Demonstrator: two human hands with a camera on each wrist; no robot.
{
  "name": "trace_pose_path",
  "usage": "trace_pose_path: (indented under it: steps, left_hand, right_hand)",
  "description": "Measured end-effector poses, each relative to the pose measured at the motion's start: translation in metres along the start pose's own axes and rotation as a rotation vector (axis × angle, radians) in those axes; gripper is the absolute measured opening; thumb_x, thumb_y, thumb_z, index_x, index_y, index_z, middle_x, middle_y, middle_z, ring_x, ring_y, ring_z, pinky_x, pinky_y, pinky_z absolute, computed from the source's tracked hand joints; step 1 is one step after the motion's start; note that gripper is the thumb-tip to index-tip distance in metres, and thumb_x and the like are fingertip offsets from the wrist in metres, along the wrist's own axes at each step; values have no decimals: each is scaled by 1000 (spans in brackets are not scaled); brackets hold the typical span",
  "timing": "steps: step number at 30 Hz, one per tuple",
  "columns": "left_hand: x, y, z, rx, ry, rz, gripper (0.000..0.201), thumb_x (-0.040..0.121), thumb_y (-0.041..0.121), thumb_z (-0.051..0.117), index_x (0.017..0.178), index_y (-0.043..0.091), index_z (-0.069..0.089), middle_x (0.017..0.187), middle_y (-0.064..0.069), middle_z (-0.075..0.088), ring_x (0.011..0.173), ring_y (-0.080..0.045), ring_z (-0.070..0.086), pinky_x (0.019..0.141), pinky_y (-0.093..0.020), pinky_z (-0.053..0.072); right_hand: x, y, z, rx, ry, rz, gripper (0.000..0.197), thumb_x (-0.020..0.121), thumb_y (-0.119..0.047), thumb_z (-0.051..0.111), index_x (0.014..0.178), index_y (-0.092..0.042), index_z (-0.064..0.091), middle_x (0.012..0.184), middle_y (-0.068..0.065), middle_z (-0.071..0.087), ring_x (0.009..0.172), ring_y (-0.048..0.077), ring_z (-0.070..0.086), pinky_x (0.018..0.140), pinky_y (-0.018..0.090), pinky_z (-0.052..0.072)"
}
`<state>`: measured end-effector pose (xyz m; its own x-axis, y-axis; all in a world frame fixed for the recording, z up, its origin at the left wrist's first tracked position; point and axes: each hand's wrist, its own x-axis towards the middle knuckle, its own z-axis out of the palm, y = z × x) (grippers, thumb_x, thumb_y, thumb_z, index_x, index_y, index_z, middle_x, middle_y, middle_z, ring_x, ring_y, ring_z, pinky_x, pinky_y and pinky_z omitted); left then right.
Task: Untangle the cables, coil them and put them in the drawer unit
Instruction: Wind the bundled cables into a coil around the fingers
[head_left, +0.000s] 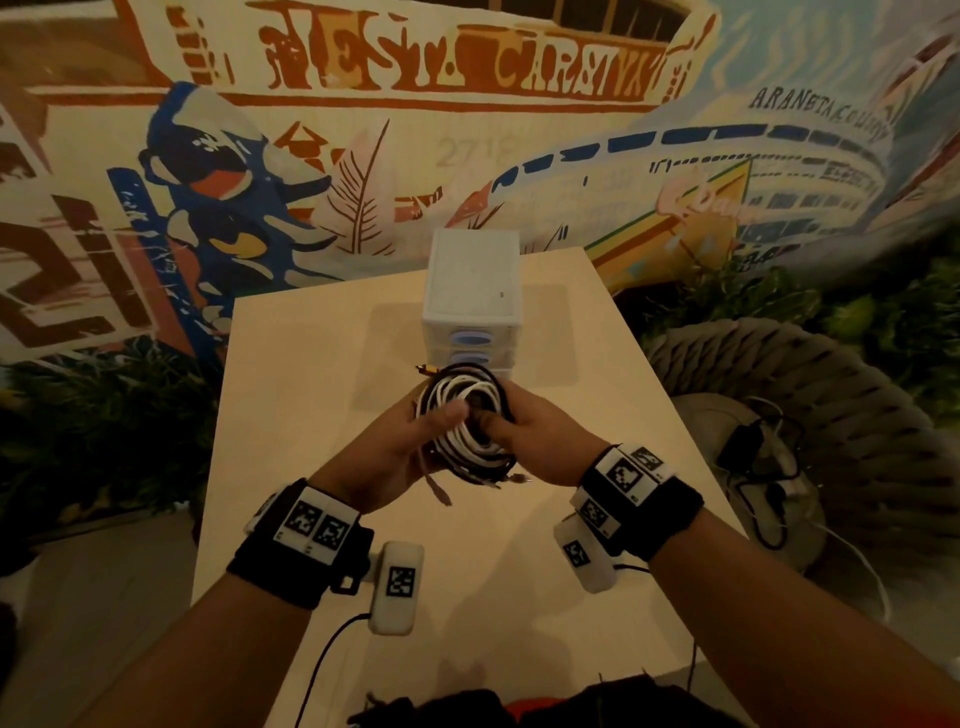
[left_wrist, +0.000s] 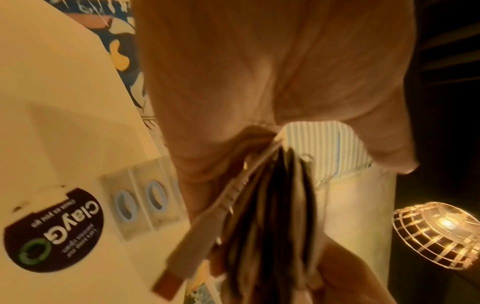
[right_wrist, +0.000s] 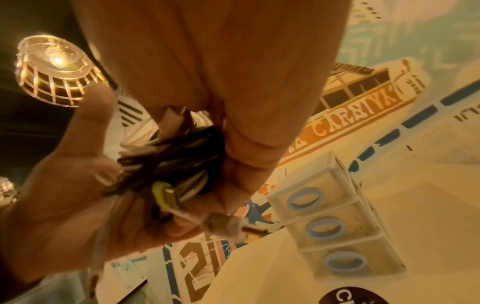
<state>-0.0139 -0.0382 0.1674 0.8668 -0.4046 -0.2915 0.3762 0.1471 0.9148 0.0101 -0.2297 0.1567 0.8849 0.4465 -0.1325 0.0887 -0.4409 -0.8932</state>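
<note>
A round bundle of black and white cables (head_left: 466, 422) hangs above the table, just in front of the drawer unit (head_left: 471, 291). My left hand (head_left: 410, 441) grips its left side, thumb across the white loops. My right hand (head_left: 524, 431) grips its right side. Loose plug ends dangle below the bundle. In the left wrist view the cables (left_wrist: 275, 205) run out from between my fingers, a pale connector beside them. In the right wrist view my fingers wrap the cables (right_wrist: 168, 160), with a yellow-green plug (right_wrist: 162, 191) sticking out. The drawer unit (right_wrist: 335, 222) is white and translucent, with three blue-handled drawers, all closed.
The drawer unit stands on a pale table (head_left: 322, 353) before a painted mural wall. A woven seat (head_left: 810, 374) with a charger and wires lies to the right. Plants fill the floor on the left. A round black sticker (left_wrist: 54, 228) sits on the table.
</note>
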Motion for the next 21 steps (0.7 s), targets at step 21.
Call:
trace_pose_path:
  steps: [21]
  left_hand:
    - [-3,8,-4,35,244,52,33,106,27,49,136,28,61,122,-12,71,114,-38,67,89,-55,59]
  right_hand:
    - [-7,14,-17,382,232,62,35,98,-36,53,132,-35,53,131,0,65,125,20,60,109,53,47]
